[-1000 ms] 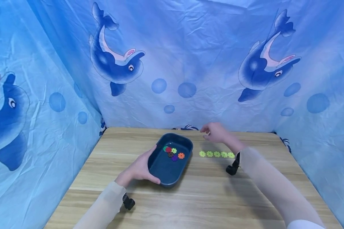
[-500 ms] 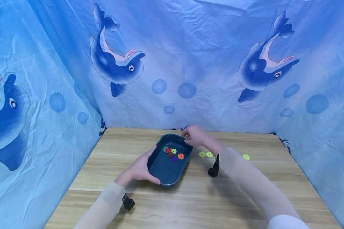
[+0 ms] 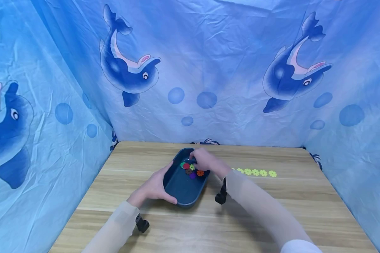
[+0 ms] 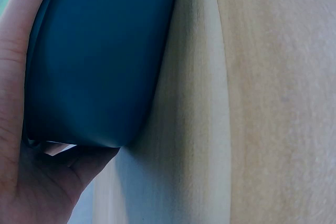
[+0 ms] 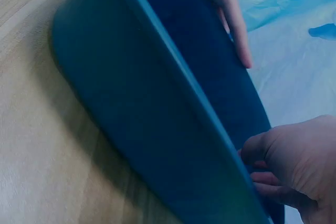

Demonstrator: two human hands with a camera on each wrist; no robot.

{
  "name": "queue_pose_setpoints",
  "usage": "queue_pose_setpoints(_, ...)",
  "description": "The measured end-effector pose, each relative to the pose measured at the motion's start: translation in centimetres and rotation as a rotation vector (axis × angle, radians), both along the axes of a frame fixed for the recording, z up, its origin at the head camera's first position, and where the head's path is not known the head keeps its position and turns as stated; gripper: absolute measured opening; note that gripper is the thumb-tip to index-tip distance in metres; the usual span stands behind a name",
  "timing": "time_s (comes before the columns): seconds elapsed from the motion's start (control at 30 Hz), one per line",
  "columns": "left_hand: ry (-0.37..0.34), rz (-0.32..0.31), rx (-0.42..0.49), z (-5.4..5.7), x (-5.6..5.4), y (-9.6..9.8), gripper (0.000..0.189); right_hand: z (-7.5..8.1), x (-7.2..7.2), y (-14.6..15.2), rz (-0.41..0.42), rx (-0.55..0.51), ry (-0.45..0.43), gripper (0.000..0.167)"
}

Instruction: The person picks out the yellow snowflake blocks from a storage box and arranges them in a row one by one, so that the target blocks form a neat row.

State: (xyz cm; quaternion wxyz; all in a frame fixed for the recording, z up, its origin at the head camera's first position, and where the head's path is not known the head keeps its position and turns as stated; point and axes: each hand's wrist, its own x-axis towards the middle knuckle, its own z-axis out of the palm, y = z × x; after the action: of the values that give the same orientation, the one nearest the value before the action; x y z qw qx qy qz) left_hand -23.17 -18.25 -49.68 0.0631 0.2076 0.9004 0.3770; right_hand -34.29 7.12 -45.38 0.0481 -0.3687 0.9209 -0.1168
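Note:
My left hand [image 3: 155, 184] grips the left side of a dark blue plastic basin [image 3: 183, 193], thumb at the near rim and fingers along its outer wall. In the left wrist view the basin's outside [image 4: 100, 61] rests in the crook of that hand. Inside lie several flower-shaped plastic discs: a red disc [image 3: 186, 166], an orange disc [image 3: 200, 173], a purple disc [image 3: 192, 175], plus green, brown and yellow ones. My right hand [image 3: 204, 160] reaches over the right rim with loosely bent fingers, close to the yellow disc [image 3: 191, 167]. The right wrist view hides its fingertips behind the rim.
Right of the basin, several yellow-green flower discs [image 3: 255, 172] lie in a row on the wooden table [image 3: 190, 232]; my right forearm covers the row's left end. A blue dolphin-print curtain [image 3: 234, 70] stands behind the table and at both sides.
My right hand has moved left from above the disc row, over the basin's right rim and down inside. My left hand and the basin have stayed in place.

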Motion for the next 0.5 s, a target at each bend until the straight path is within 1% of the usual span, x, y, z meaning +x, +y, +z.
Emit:
queue_pose_setpoints(0.1,0.003,0.000,-0.007,0.0,0.0,0.0,0.148,-0.3,0.2,-0.5,-0.047,0.039,-0.033,0.033)
queue_pose_setpoints(0.2,0.000,0.005,-0.019,0.1,0.1,0.0,0.148,-0.6,0.5,-0.8,-0.115,0.054,-0.085,0.036)
queue_pose_setpoints(0.27,-0.002,0.008,-0.026,0.1,0.1,0.1,0.148,-0.9,0.5,-1.0,-0.145,0.067,-0.100,0.037)
queue_pose_setpoints(0.37,0.003,0.009,-0.029,0.1,0.1,0.1,0.148,-1.4,0.6,-1.1,-0.149,0.090,-0.105,0.038)
queue_pose_setpoints(0.5,0.014,0.005,-0.028,0.1,0.0,0.1,0.149,-1.8,0.6,-1.1,-0.127,0.129,-0.093,0.033)
